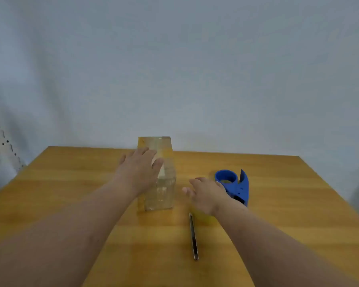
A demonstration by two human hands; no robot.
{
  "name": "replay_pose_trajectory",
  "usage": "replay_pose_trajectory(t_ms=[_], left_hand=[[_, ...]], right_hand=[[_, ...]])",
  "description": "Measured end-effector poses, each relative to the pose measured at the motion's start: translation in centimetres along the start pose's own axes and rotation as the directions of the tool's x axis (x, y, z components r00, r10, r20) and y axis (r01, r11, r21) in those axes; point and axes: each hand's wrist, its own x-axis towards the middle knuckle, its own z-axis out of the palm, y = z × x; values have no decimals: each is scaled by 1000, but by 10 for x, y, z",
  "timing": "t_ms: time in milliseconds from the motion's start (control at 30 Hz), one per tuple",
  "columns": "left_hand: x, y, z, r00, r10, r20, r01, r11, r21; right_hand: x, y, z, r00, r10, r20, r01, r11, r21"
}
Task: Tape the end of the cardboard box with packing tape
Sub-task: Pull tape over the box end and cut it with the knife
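Note:
A small cardboard box [162, 191] wrapped in shiny clear tape lies lengthwise in the middle of the wooden table [71, 183]. My left hand [141, 168] rests flat on its top and left side, fingers spread, thumb on the upper face. My right hand [207, 195] hovers just right of the box, fingers apart and holding nothing. Behind that hand lies a blue packing tape dispenser [234, 185] with a roll in it, partly hidden by my wrist.
A thin dark metal-edged tool, like a utility knife [193, 237], lies on the table near my right forearm. A grey-white cloth backdrop [174, 69] hangs behind the table's far edge. The table's right edge slants near the frame's right side.

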Motion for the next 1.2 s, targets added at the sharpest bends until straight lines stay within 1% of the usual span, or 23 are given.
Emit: replay_pose_trajectory(t_ms=[100,200,333,433,500,567,633,733,833,933,1000,1100,1200], left_hand=[[-25,-7,19,995,8,-95,-7,1000,18],[-57,-13,35,985,17,-170,-18,1000,0],[-86,-19,48,981,37,-191,-36,999,9],[-92,-21,52,973,41,-229,-40,999,9],[-92,-21,54,971,49,-232,-58,998,-35],[-90,-20,57,982,61,-176,-80,992,-101],[-85,-18,62,994,75,-83,-85,988,-125],[-78,-16,70,994,82,72,-74,991,-108],[-75,-10,78,979,85,187,-66,992,-103],[-74,-4,82,966,84,244,-40,983,-178],[-75,1,82,965,84,250,-16,965,-262],[-77,11,78,974,94,205,-18,938,-346],[-79,19,71,987,85,137,-13,889,-457]], right_hand=[[-16,7,27,998,8,-64,-12,998,-63],[-37,13,52,993,27,-113,-35,997,-64],[-54,23,71,991,64,-121,-71,996,-61],[-53,29,77,982,73,-176,-84,995,-57],[-48,32,79,974,75,-215,-86,995,-43],[-42,35,81,971,85,-223,-97,994,-46],[-36,37,81,971,94,-220,-107,993,-48],[-29,36,82,974,106,-200,-125,988,-86],[-26,35,81,968,114,-223,-140,985,-104],[-29,37,80,965,128,-229,-143,989,-46],[-33,38,78,952,154,-264,-142,988,64],[-41,35,74,931,181,-317,-86,953,291],[-55,29,70,941,102,-322,34,919,392]])
